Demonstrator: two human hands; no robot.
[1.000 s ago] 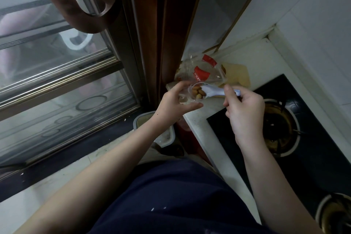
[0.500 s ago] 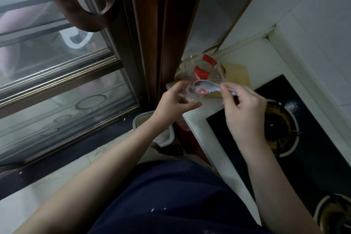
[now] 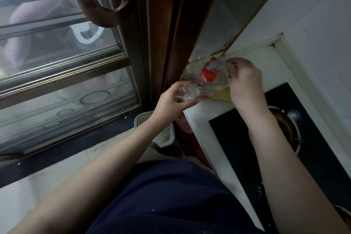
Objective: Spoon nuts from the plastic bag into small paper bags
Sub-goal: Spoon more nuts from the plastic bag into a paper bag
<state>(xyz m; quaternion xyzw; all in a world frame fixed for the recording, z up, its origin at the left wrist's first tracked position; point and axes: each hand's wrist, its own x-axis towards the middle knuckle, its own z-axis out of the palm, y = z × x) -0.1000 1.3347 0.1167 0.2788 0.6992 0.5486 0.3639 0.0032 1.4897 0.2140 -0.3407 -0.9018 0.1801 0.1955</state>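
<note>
Two hands at the far left corner of the white countertop (image 3: 207, 119). Left hand (image 3: 171, 100) curled round a small clear plastic cup-like container (image 3: 188, 91), mouth toward the camera, contents hard to make out. Right hand (image 3: 245, 81) reaching into the clear plastic bag with red label (image 3: 209, 74), fingers pinching a white spoon (image 3: 216, 65), mostly hidden by crinkled film. Nuts not discernible. Tan paper (image 3: 222, 95) partly covered beneath the bag. Black gas hob (image 3: 284, 138) cut off at right. Moved since a second ago: spoon away from the container, over to the bag; nuts seen then, gone from view.
</note>
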